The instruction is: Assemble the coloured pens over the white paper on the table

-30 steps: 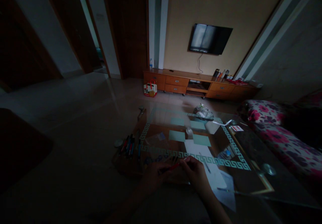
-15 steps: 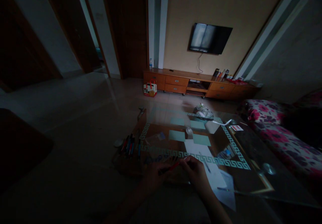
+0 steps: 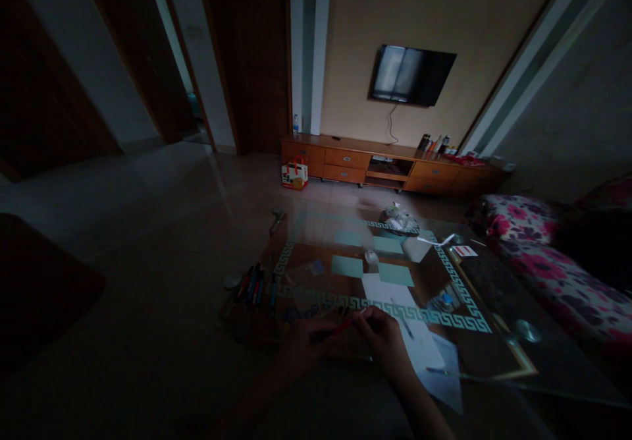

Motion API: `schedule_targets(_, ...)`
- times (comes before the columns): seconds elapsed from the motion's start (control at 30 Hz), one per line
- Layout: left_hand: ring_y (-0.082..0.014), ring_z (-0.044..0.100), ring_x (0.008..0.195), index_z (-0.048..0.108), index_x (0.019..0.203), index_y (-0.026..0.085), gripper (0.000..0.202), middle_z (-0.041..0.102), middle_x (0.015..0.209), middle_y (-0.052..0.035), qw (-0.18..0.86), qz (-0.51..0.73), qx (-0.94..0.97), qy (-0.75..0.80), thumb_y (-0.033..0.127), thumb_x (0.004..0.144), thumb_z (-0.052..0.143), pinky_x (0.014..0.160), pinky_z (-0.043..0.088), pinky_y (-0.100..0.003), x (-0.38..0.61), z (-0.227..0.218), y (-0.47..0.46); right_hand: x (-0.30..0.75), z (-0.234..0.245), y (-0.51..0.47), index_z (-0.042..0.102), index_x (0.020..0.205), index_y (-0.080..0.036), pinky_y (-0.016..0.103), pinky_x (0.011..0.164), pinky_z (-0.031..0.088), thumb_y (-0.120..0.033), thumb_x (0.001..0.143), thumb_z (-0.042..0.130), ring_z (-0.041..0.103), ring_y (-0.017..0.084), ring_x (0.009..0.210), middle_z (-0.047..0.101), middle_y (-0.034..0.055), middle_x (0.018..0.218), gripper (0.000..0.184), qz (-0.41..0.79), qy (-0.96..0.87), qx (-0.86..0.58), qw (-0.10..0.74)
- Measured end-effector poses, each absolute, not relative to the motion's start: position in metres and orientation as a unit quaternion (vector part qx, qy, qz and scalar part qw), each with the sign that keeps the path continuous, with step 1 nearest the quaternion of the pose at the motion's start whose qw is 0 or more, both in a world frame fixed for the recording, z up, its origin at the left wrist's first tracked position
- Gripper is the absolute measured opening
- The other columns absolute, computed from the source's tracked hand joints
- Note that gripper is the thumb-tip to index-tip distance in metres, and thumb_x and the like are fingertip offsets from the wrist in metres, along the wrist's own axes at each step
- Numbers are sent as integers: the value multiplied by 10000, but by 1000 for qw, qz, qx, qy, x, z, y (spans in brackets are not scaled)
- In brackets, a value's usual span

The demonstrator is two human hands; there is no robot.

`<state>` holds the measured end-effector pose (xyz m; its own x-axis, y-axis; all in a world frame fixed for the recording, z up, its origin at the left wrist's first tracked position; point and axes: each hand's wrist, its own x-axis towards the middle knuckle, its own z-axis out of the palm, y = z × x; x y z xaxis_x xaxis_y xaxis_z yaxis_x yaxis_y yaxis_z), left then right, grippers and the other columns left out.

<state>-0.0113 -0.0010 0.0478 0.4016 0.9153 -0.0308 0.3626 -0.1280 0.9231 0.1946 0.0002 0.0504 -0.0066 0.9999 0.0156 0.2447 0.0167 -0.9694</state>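
Observation:
Between my two hands, above the near edge of the glass table point(image 3: 474, 354), is a slim red pen point(image 3: 342, 326). My left hand point(image 3: 307, 341) is closed around its lower left part. The fingertips of my right hand point(image 3: 379, 329) pinch its upper right end, where a small pale tip shows. Several pens point(image 3: 254, 287), dark, red and blue, lie together at the table's left end. White paper point(image 3: 419, 344) lies to the right of my right hand, with a pen point(image 3: 407, 328) on it. Small dark parts behind my left hand are too dim to name.
A bowl holding plastic bags point(image 3: 399, 221) stands at the table's far side. A red and white card point(image 3: 465, 251) lies at the right. Beyond are a low wooden cabinet point(image 3: 345, 158), a carton with red handles point(image 3: 295, 175) and a flowered sofa point(image 3: 557, 269). The room is dim.
Both hands stay almost in place, still on the red pen. Only a slight shift of the left fingers shows; the things on the table have not moved.

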Motion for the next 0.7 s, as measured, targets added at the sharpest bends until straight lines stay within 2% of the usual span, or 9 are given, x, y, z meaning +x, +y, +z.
schedule_targets(0.33,-169,613,741,750,955,155,312,739,877,-57,471,271,695,471,408,845,604,638,412,-243,-6,44,-5,193,48,-1,625,730,-176,264,642,458,-557,834,615,590,183,712,646,37,721,396,435,-580,-535,434)
schedule_targets(0.53,-163,599,755,689,1061,157,339,709,871,-53,491,288,694,440,408,851,599,643,425,-238,-3,48,-8,190,52,-2,642,726,-177,250,616,449,-514,845,607,580,168,683,637,25,703,359,437,-597,-529,415)
schedule_targets(0.7,-160,592,752,683,995,150,283,687,869,-56,487,286,701,436,368,819,641,644,430,-241,-2,49,-9,189,48,-3,637,712,-180,242,609,443,-488,845,616,575,155,665,623,9,677,336,449,-611,-520,393)
